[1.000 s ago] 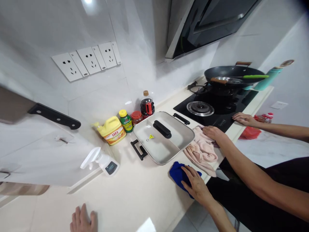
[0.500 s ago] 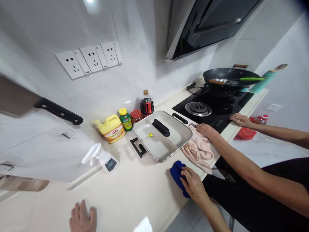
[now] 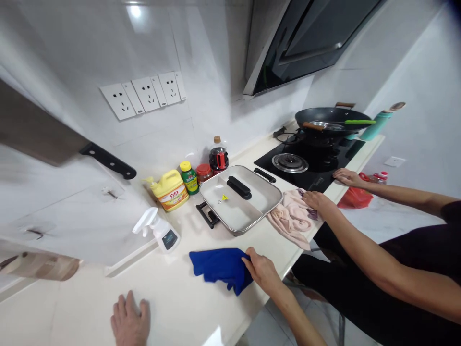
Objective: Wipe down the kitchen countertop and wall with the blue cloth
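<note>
A blue cloth (image 3: pixel 220 265) lies partly spread on the pale countertop (image 3: pixel 173 302), its right corner pinched in the fingers of my right hand (image 3: pixel 264 271). My left hand (image 3: pixel 130 318) rests flat on the counter at the lower left, fingers apart and holding nothing. Beyond the cloth stands a rectangular electric pan (image 3: pixel 212 211) under a glass lid with a black handle (image 3: pixel 239 187). To the pan's left is a white spray bottle (image 3: pixel 166 233).
Along the wall are a yellow detergent jug (image 3: pixel 173 194), a green bottle (image 3: pixel 189 180), a red-lidded jar (image 3: pixel 204 173) and a dark sauce bottle (image 3: pixel 218 158). A co-worker's hand (image 3: pixel 317 201) touches a pink towel (image 3: pixel 293 216); the other is by the cooktop (image 3: pixel 309 178). A cleaver (image 3: pixel 108 159) hangs left.
My right hand has moved left, and the bunched blue cloth is now spread out across the counter. The co-worker's hand has shifted slightly on the pink towel. My left hand stays flat.
</note>
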The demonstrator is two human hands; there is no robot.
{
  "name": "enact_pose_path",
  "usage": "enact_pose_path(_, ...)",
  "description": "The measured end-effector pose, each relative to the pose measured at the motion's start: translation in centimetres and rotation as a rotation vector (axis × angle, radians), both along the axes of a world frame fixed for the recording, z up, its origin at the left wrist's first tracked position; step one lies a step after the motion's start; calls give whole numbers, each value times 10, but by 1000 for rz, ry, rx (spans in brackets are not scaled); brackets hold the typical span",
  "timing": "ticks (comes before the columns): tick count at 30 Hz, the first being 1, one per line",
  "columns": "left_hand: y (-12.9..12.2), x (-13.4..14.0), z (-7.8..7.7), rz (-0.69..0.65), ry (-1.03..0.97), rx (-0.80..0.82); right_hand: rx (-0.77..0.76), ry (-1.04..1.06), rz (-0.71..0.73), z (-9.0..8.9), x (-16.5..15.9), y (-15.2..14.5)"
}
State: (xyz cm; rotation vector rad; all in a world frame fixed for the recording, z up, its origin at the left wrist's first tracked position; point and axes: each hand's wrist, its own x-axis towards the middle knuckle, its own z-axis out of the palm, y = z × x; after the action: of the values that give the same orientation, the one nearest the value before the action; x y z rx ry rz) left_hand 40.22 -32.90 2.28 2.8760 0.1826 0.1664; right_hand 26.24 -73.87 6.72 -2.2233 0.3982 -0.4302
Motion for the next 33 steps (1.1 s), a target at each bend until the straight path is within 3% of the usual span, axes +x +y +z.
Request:
enact_pose_path(4, 3, -2, 0, -1, 8, -10, -1, -8, -58, -22, -1, 3)
enact_pose_path(7, 3, -1, 0, 2, 22, -7, 56, -21, -43, -17, 0, 10)
enact_pose_path(11, 2, -1, 0, 1, 5, -8, 267, -60, -8, -6, 7, 15)
enact_pose_path(15, 2, -2, 1, 1, 13, -8, 318, -110, -68, -7, 4, -16)
enact_pose_path(17, 2, -2, 1, 3, 18, -3, 277, -129, -155, -12, -2, -40)
enact_pose_path(20, 3, -1, -1, 4, 20, 6, 41, -112, -327, -29, -9, -63)
enact_pose_path(23, 3, 0, -2, 4, 18, 20, -219, 80, -482, -52, -8, -50)
enact_pose_path(26, 2, 0, -2, -2, 12, 32, -355, 258, -501, -74, 2, -16)
enact_pose_path(29, 1, 0, 0, -7, 7, 30, -349, 208, -540, -83, 14, 4)
enact_pose_path(33, 1, -1, 1, -12, -13, 18, -132, -6, -566, -81, 18, 0)
